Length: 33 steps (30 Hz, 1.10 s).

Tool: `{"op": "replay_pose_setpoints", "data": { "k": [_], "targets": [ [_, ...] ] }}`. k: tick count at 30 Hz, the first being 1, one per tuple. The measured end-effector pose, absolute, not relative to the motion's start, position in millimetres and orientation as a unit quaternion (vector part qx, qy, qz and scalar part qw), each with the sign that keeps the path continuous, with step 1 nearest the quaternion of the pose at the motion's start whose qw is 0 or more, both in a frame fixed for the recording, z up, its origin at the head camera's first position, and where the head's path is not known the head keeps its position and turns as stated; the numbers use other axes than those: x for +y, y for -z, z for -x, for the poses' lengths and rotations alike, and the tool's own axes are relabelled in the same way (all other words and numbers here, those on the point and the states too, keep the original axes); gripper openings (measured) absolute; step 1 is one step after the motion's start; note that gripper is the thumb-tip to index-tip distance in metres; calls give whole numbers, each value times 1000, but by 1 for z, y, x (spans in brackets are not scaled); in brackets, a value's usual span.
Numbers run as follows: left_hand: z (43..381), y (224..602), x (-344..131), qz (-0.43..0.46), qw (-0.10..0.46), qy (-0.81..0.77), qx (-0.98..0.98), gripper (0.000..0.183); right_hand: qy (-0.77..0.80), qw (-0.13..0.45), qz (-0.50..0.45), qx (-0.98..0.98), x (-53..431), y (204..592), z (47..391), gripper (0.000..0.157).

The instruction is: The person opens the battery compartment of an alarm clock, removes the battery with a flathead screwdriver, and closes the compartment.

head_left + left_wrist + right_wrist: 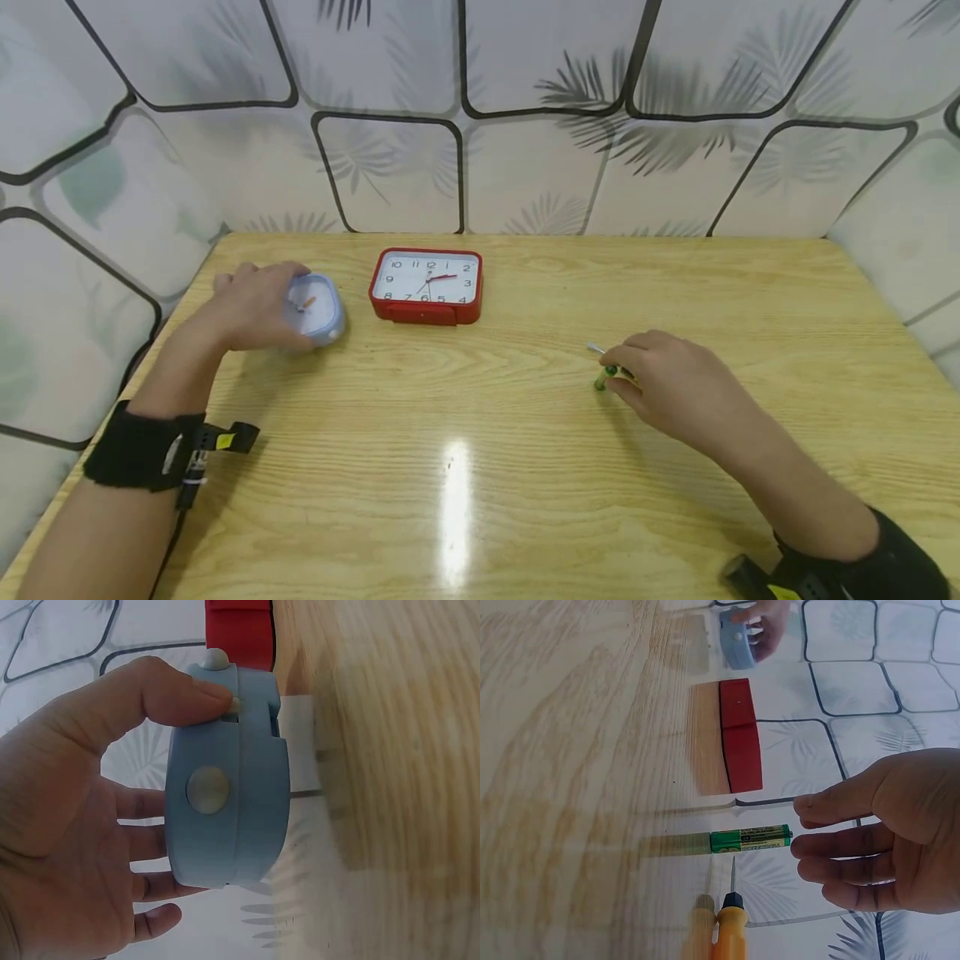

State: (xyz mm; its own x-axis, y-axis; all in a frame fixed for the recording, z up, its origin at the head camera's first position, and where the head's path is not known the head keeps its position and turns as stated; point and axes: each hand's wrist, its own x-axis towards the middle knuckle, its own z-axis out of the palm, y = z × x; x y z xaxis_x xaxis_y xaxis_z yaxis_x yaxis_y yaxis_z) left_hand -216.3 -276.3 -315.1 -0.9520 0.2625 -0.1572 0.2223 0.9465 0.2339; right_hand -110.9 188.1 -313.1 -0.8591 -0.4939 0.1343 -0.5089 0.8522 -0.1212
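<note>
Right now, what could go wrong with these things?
The upright green battery could topple if the right grip, very close to its top, nudges it. The screwdriver lies close by, so it might get bumped too. The blue clock appears to be off the table in the left grip, so it might slip and drop.

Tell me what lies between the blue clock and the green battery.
The red clock: the right wrist view shows it between the blue clock and the green battery. The head view shows it slightly behind the line joining them.
</note>
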Motion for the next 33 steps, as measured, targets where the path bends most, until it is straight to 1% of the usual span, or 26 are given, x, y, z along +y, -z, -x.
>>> {"op": "replay_pose_setpoints", "data": {
  "k": [4, 10, 15, 20, 23, 25, 30, 33],
  "targets": [
    [218, 315, -279, -132, 109, -102, 980, 102, -76, 53, -265, -960, 189, 313, 111, 17],
    [220, 319, -282, -150, 114, -99, 977, 101, -75, 65, -271, -957, 189, 315, 109, 15],
    [222, 322, -285, -157, 102, -103, 977, 104, -71, 64, -269, -959, 189, 314, 111, 10],
    [224, 325, -287, -164, 93, -99, 977, 110, -67, 62, -267, -959, 190, 315, 111, 8],
    [226, 327, -287, -169, 82, -95, 978, 110, -66, 62, -269, -959, 189, 315, 112, 8],
    [227, 328, -287, -172, 74, -93, 978, 106, -63, 59, -269, -959, 188, 314, 113, 7],
    [227, 329, -285, -170, 67, -85, 979, 82, -57, 50, -273, -959, 188, 313, 113, 7],
    [227, 329, -282, -173, 62, -77, 980, 73, -58, 55, -277, -957, 188, 313, 113, 7]
  ]
}}
